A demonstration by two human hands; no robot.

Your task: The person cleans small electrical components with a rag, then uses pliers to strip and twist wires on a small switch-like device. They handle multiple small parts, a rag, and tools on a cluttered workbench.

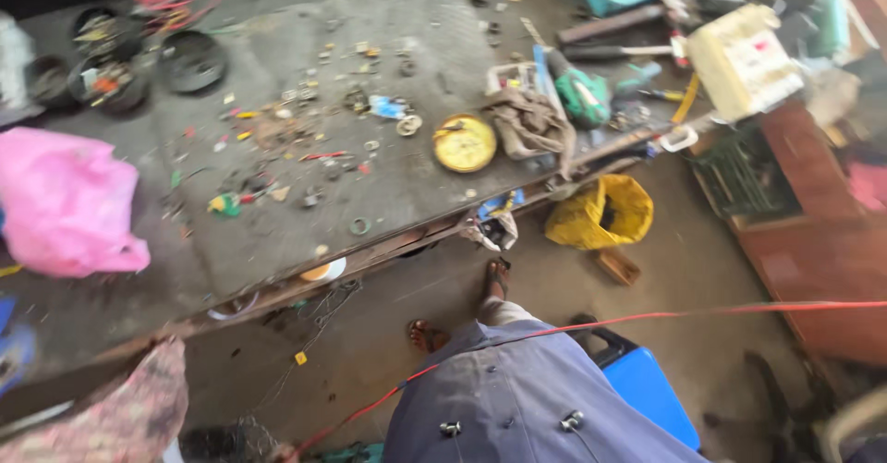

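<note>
Neither grip in frame — state impossible to tell. Nothing picked up yet: yellow round tin (464, 142) and scattered small parts (305, 140) lying mid-frame on the worktop (277, 232).

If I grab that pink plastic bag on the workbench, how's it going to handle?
The pink plastic bag looks thin and crumpled, so probably floppy and likely to sag. It bulges, so something is inside; weight unclear. Slumped flat on the workbench, it seems unlikely to roll.

desk (305, 103): grey, worn, littered with small parts
floor (684, 269): bare dusty concrete
cabinet (813, 241): reddish wood, right side
light: daylight
</note>
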